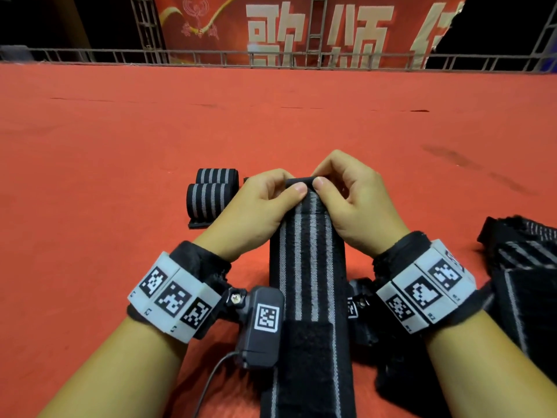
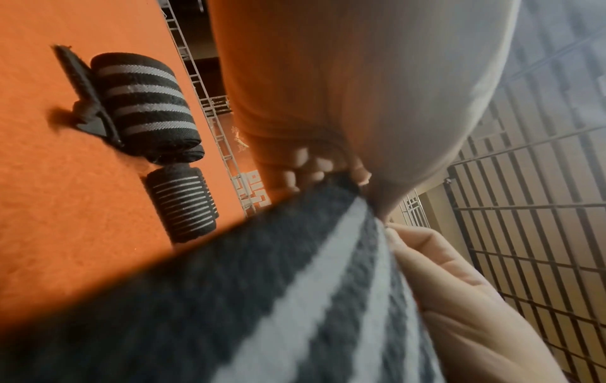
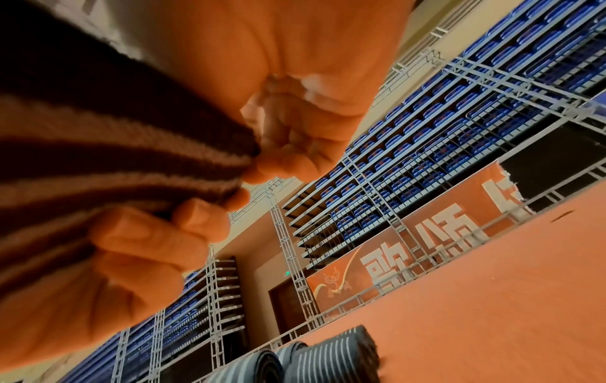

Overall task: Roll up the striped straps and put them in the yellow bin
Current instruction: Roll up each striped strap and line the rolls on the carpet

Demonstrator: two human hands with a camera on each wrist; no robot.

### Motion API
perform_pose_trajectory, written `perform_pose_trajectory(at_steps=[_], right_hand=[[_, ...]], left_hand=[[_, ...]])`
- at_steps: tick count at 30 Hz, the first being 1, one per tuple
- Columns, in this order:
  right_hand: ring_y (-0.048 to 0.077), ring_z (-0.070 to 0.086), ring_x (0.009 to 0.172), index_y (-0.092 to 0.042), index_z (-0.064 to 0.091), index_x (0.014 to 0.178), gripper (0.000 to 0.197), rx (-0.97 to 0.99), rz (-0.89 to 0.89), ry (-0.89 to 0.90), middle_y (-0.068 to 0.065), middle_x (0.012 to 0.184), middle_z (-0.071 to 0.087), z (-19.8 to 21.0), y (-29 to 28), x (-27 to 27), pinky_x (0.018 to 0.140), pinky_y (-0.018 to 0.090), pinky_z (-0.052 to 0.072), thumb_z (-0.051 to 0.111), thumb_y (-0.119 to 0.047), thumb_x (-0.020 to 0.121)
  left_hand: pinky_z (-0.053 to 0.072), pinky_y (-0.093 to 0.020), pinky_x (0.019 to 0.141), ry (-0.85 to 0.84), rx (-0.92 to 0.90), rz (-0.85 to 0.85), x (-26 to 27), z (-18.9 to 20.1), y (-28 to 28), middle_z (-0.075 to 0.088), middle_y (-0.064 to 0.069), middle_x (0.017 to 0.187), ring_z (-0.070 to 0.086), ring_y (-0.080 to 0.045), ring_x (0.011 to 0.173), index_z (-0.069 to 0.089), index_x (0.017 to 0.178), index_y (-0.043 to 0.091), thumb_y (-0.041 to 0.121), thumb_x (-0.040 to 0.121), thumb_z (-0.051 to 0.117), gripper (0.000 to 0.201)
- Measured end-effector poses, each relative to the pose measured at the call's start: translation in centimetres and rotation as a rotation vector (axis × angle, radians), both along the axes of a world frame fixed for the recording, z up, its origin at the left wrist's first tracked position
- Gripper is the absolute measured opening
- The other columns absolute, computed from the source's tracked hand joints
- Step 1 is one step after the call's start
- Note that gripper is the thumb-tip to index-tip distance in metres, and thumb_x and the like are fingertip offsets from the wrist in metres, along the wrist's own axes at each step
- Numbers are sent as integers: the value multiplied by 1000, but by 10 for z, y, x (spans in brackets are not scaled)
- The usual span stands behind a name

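Two hands are pinching the end of a striped strap (image 3: 108,145). The right hand (image 3: 295,77) is holding it from above and the left hand (image 3: 137,248) from below. Rolled straps (image 3: 328,360) are lying on the orange floor (image 3: 475,311) near a railing (image 3: 328,321).

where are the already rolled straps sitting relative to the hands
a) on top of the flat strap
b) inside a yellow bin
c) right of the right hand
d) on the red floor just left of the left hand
d: two rolled straps lie on the red floor just left of the left hand, while both hands pinch the far end of the flat strap; no bin is in view.
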State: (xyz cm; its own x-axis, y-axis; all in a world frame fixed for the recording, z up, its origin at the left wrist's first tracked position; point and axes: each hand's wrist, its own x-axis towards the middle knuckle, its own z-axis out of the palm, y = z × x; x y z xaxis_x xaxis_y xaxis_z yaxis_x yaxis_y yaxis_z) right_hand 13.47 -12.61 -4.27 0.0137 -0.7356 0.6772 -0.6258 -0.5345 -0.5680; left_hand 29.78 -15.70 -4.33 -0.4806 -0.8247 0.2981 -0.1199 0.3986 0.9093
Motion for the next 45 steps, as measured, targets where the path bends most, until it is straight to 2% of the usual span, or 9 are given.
perform_pose_trajectory(at_steps=[5, 13, 20, 23, 31, 35, 40, 43, 45], right_hand=[[11, 47, 63, -8, 56, 83, 6, 35, 71, 34, 1, 68, 55, 3, 3, -4, 59, 21, 37, 55, -8, 90], [22, 46, 64, -2, 51, 79, 8, -74, 38, 213, 8, 68, 54, 4, 3, -1, 61, 38, 39, 54, -2, 87], [6, 45, 55, -16, 51, 78, 20, 364, 209, -273, -7, 61, 51, -1, -2, 2, 52, 25, 35, 52, -23, 97], [20, 46, 62, -10, 53, 80, 14, 388, 260, -366, 14, 67, 53, -3, -3, 1, 56, 30, 35, 58, -22, 85], [35, 54, 67, -13, 50, 85, 9, 159, 168, -192, 25, 78, 60, -2, 3, 8, 63, 51, 46, 52, -21, 88], [21, 50, 63, -11, 54, 91, 20, 296, 222, -290, 21, 72, 60, 2, 3, 4, 57, 42, 40, 54, -31, 88], [21, 50, 65, -8, 51, 88, 14, 243, 207, -196, 31, 80, 60, 2, 3, -1, 58, 45, 42, 54, -23, 88], [26, 53, 64, -12, 49, 88, 11, 171, 171, -123, 18, 75, 63, 1, 3, 2, 61, 46, 45, 52, -23, 89], [25, 56, 65, -14, 49, 89, 8, 134, 145, -65, 8, 72, 64, 2, 4, 2, 63, 43, 46, 52, -23, 90]], left_hand=[[51, -36, 74, 51, -76, 65, -1, -2, -1, 69, -10, 85, 62, -12, 79, 63, 91, 16, 27, 94, 57, 13], [49, -29, 73, 125, 16, 69, -3, -1, 1, 64, -7, 83, 59, -13, 77, 64, 89, 14, 15, 98, 57, 12], [52, -38, 72, 49, -220, 62, 1, 0, 3, 69, -15, 87, 62, -14, 76, 60, 92, 9, 13, 96, 56, 7], [52, -40, 74, 45, -170, 42, 0, -3, 5, 69, -16, 89, 62, -16, 78, 61, 95, 14, 19, 94, 55, 8], [51, -41, 74, 1, -123, 57, 1, -1, 0, 66, -9, 83, 60, -13, 76, 61, 93, 9, 33, 95, 53, 26], [50, -51, 74, -48, -299, 80, 4, 0, 2, 67, -14, 85, 63, -29, 77, 57, 94, 12, 29, 94, 52, 17], [54, -36, 70, -65, -277, 83, 0, -2, 4, 69, 4, 78, 65, -14, 72, 60, 98, 18, 31, 98, 54, 14], [42, -16, 59, 20, -125, 39, 1, 3, 5, 59, 14, 64, 52, 1, 60, 58, 90, 13, 27, 100, 53, 18], [45, -21, 64, 44, -84, 1, 2, 5, 5, 62, 5, 72, 56, -6, 67, 57, 90, 9, 26, 99, 55, 19]])
